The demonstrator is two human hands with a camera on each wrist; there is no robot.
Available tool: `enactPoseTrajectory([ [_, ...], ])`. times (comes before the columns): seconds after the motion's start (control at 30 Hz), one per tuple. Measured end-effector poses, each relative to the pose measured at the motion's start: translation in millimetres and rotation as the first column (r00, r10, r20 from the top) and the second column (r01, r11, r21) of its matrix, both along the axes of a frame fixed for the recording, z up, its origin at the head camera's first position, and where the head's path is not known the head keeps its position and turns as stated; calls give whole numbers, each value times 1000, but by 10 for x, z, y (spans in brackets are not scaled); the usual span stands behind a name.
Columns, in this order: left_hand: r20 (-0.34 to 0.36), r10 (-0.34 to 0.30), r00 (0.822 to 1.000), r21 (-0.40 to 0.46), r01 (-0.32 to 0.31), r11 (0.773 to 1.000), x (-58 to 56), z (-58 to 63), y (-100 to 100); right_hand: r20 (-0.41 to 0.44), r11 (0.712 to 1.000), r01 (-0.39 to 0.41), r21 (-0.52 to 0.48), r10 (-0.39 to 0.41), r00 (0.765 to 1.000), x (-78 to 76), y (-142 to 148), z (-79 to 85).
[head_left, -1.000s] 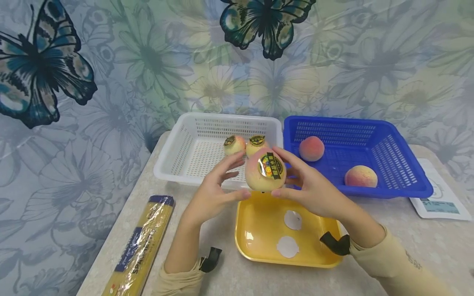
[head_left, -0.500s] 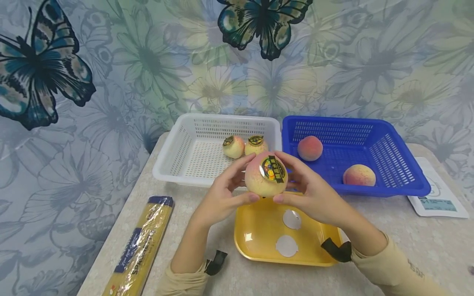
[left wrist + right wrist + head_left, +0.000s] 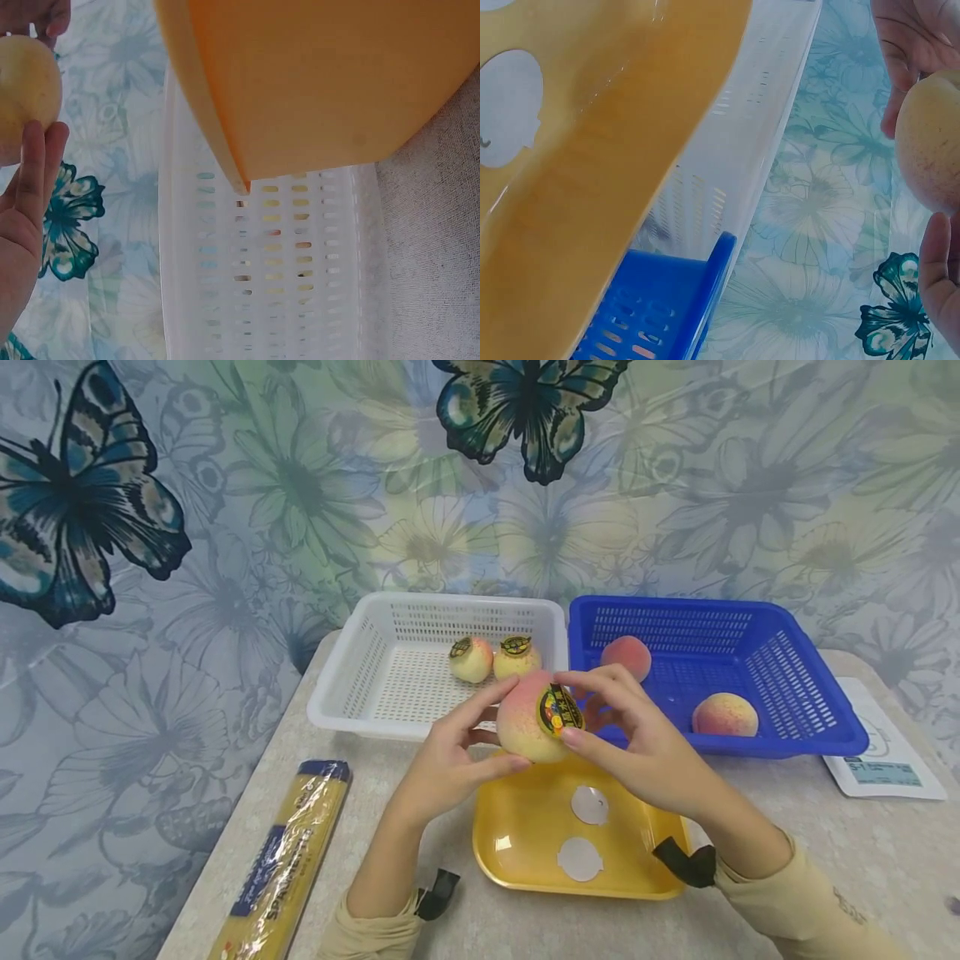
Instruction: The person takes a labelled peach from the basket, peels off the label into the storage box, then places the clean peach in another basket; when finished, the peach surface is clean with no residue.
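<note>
A pink and yellow peach (image 3: 523,720) is held up between both hands over the yellow tray's far edge. My left hand (image 3: 442,768) grips its left side, thumb low and fingers behind. At the peach's right side my right hand (image 3: 648,756) presses its thumb and index finger on a round black and gold sticker (image 3: 557,711). In the left wrist view the peach (image 3: 28,94) shows its plain side above the left fingers (image 3: 31,169). The right wrist view catches the peach (image 3: 934,146) between fingers of both hands.
The yellow tray (image 3: 510,868) carries two round white sticker backings (image 3: 581,858). Behind it, a white basket (image 3: 360,724) contains two stickered peaches (image 3: 471,662); a blue basket (image 3: 810,743) has two plain ones (image 3: 724,716). A spaghetti pack (image 3: 288,852) lies left, a white scale (image 3: 888,772) right.
The left hand has closed in on the peach, which has turned so its sticker faces further right. The right thumb has moved from beneath the peach onto the sticker's lower edge.
</note>
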State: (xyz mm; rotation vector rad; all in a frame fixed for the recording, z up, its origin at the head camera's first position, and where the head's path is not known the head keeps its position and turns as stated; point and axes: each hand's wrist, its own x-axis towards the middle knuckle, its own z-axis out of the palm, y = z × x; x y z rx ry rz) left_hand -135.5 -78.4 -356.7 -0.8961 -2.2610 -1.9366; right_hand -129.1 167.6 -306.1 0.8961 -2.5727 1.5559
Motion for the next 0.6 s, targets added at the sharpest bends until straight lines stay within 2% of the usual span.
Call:
enactPoseTrajectory([
  [0.13,2,6,1000,-22,-6,1000,7,9,15,8,1000,12,-9,-12,1000,-16,-9,-11],
  [0.6,33,58,998,-77,-55,996,2,-10,26,61,985,27,-170,-17,998,-63,-34,-15],
])
